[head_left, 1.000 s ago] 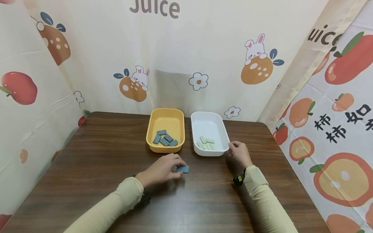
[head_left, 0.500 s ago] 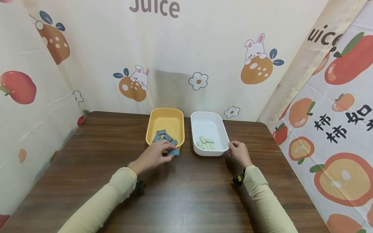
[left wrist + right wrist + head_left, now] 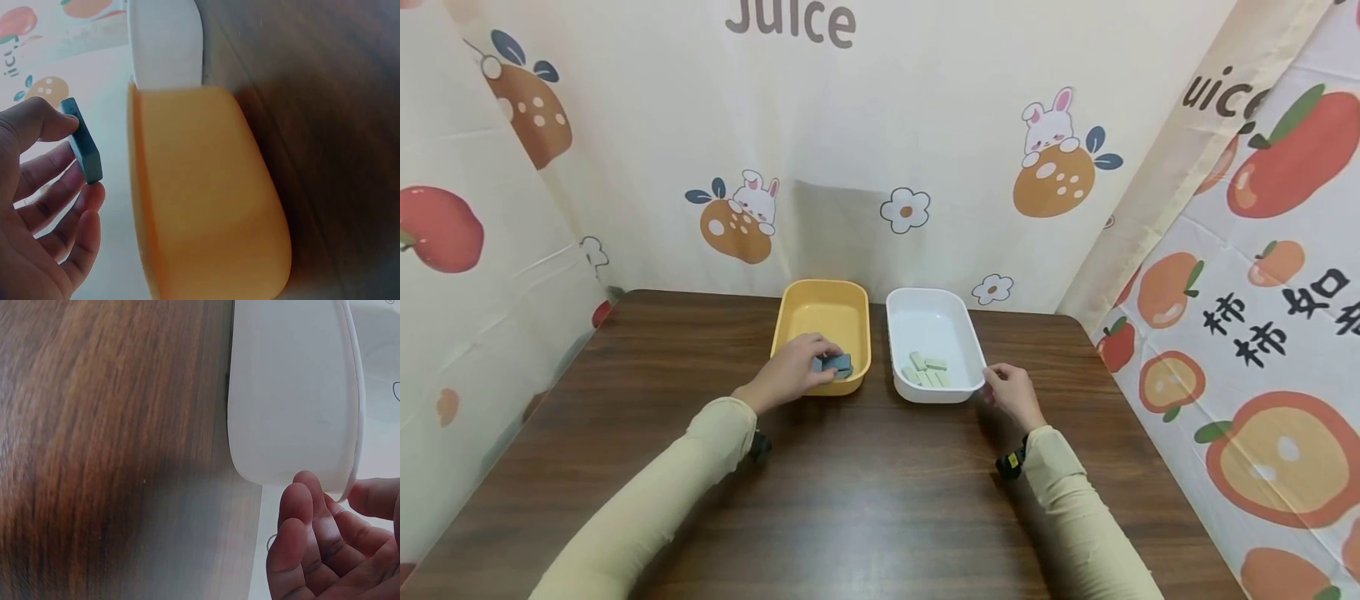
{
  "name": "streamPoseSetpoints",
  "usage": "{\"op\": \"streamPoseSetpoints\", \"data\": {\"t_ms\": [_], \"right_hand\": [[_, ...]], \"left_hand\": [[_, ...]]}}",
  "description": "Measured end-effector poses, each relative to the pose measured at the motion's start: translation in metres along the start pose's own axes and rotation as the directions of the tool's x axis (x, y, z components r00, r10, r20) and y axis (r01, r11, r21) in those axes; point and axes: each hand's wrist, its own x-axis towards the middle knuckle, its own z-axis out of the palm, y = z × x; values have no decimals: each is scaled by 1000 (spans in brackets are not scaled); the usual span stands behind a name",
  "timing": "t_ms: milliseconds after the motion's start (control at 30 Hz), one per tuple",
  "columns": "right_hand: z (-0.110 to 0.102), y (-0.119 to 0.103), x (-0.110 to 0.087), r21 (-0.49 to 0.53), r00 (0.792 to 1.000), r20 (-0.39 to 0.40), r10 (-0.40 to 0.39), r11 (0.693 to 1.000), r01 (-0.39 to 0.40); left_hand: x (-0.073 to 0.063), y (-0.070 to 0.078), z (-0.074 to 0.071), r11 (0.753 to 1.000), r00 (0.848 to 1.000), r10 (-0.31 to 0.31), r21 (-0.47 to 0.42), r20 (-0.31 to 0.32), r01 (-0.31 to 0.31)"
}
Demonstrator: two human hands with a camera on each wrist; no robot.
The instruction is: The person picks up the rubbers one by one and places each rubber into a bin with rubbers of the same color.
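Note:
My left hand [image 3: 793, 367] is over the near part of the yellow bin [image 3: 827, 317]. Between thumb and fingers it pinches a blue-grey rectangular block [image 3: 84, 144], held above the bin's rim level in the left wrist view. Other blue-grey blocks in that bin are mostly hidden behind the hand. To the right stands the white bin [image 3: 931, 325], with several pale green blocks [image 3: 935, 364] at its near end. My right hand [image 3: 1013, 393] pinches the white bin's near right corner, its thumb at the rim and its fingers against the outside [image 3: 312, 519].
Both bins stand side by side near the back edge of the dark wooden table [image 3: 865, 500]. A printed curtain [image 3: 850, 125] hangs right behind them, and more printed cloth [image 3: 1247, 333] hangs at the right.
My left hand has carried the blue-grey block from the table in front of the bins, back and leftward, over the yellow bin. The right hand stays at the white bin's corner.

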Motion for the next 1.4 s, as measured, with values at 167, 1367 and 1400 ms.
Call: {"op": "streamPoseSetpoints", "data": {"t_ms": [167, 1367, 1400], "right_hand": [[1, 0, 0, -8, 1000, 2, 18, 1000, -18], [4, 4, 4, 19, 999, -22, 24, 1000, -24], [4, 4, 4, 19, 1000, -20, 22, 1000, -21]], "left_hand": [[12, -7, 3, 999, 997, -53, 10, 46, 53], [87, -23, 24, 959, 909, -191, 269, 370, 91], [87, -23, 25, 958, 911, -184, 276, 370, 82]]}}
